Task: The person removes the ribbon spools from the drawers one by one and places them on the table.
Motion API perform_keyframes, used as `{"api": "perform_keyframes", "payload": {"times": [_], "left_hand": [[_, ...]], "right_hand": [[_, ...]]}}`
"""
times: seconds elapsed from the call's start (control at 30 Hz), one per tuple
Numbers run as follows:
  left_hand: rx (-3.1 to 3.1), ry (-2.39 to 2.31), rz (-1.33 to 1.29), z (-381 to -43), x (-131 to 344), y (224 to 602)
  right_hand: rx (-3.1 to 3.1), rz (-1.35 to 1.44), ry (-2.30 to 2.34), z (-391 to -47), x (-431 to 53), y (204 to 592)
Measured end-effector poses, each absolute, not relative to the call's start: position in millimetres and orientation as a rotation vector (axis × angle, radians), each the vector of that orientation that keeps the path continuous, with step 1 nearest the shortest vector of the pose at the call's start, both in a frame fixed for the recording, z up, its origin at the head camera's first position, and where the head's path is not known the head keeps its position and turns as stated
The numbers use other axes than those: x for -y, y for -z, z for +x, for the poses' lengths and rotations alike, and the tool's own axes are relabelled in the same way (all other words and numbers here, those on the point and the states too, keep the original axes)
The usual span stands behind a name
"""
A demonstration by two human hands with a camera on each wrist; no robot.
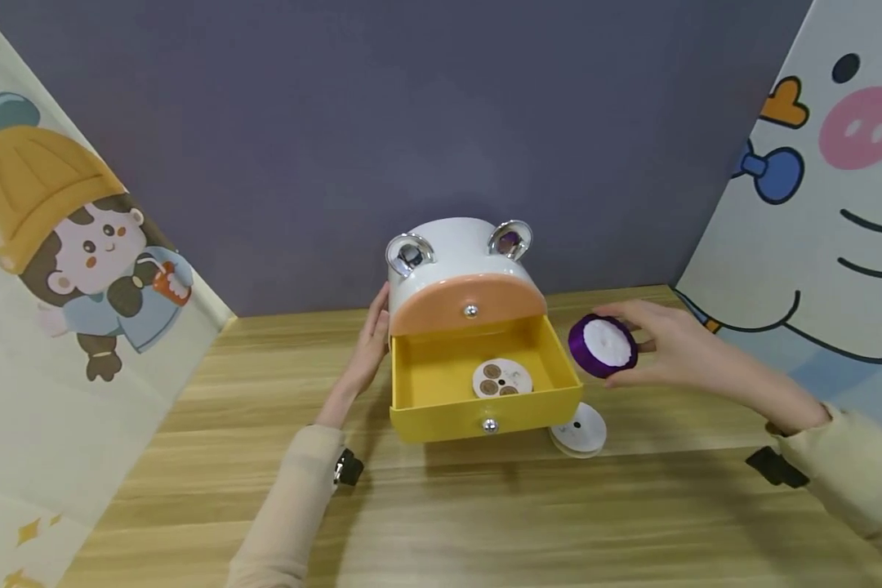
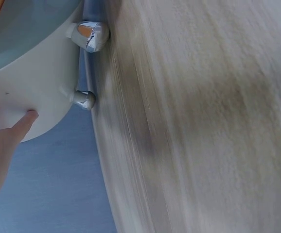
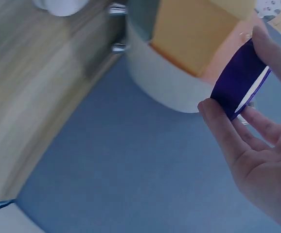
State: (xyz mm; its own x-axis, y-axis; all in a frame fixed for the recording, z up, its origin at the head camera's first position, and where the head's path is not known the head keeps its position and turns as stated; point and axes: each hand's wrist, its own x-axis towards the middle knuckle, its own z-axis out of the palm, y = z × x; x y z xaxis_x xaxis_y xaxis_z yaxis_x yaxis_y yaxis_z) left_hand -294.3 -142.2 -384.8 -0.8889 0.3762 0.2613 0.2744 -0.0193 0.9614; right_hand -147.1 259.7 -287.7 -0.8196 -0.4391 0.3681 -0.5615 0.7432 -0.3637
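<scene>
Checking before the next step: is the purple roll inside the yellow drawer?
No, the head view shows the right hand holding the purple roll outside the drawer.

Reel (image 1: 515, 376) in drawer (image 1: 441, 423), spool (image 1: 586, 429) on table (image 1: 265, 359) (to the drawer's right).

The purple spool (image 1: 604, 343), white-faced and tilted, was gripped by the right hand (image 1: 661, 343) beside the extended yellow drawer (image 1: 441, 422). The left hand (image 1: 370, 347) touched the side of the white cabinet (image 1: 456, 249).

Box (image 1: 452, 245) smooth, glossy, plastic-looking; drawer (image 1: 426, 423) likewise smooth plastic in appearance; knobs (image 1: 490, 426) shiny, metallic; ribbon (image 1: 585, 353) satiny cloth; tabletop (image 1: 485, 531) wood-grained, faint sheen.
</scene>
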Motion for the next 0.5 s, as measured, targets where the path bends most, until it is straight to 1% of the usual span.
{"api": "perform_keyframes", "payload": {"times": [0.17,0.4,0.5], "left_hand": [[-2.156,-2.071,0.701,-294,145,386],[-2.165,-2.062,0.701,-294,144,387],[-2.160,-2.062,0.711,-293,144,386]], "right_hand": [[2.702,0.727,-0.643,-144,-274,309],[2.807,0.632,-0.845,-132,-293,343],[2.819,0.620,-0.849,-128,-303,358]]}}
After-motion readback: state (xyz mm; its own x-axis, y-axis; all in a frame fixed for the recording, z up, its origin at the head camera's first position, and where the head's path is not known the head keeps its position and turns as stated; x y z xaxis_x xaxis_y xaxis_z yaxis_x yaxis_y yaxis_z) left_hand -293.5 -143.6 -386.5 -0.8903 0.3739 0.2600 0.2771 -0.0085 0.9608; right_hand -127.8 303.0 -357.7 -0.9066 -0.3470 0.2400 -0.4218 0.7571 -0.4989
